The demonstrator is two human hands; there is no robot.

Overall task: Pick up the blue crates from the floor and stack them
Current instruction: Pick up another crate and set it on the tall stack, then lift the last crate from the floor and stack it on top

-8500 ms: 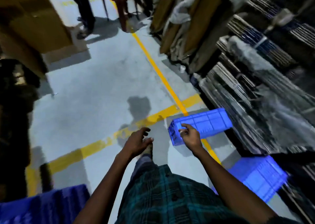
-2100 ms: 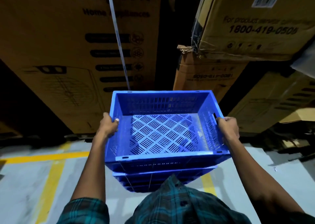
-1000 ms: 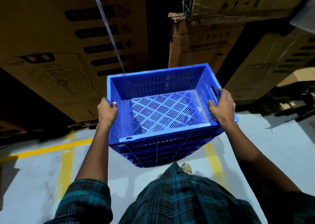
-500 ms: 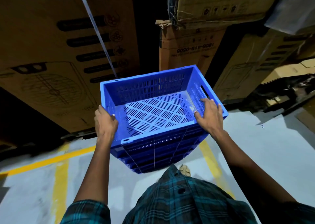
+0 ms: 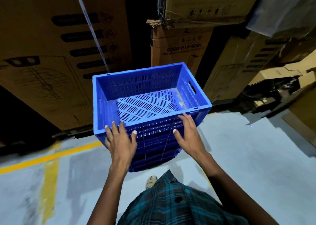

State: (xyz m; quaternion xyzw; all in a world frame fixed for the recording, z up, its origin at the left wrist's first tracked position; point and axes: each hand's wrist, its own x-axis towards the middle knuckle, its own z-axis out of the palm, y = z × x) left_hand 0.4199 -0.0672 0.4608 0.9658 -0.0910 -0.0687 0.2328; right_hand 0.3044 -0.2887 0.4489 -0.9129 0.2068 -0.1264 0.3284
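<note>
A stack of blue slotted crates stands on the grey floor in front of me; the top crate [image 5: 147, 94] is upright and empty, turned slightly askew. The lower crates [image 5: 153, 153] show only their near walls below it. My left hand [image 5: 120, 140] is spread flat against the near wall at the left corner. My right hand [image 5: 187, 133] is spread against the near wall further right, fingertips at the rim. Neither hand grips a handle; both have fingers apart.
Tall cardboard appliance boxes [image 5: 59, 53] rise right behind the stack, with more boxes [image 5: 179, 43] to the right. Yellow floor lines [image 5: 49, 158] run at the left. My foot [image 5: 151, 182] is just below the stack.
My hands have let go of the crate's side rims and moved to its near wall, fingers spread. The top crate now rests on the stack, rotated a little.
</note>
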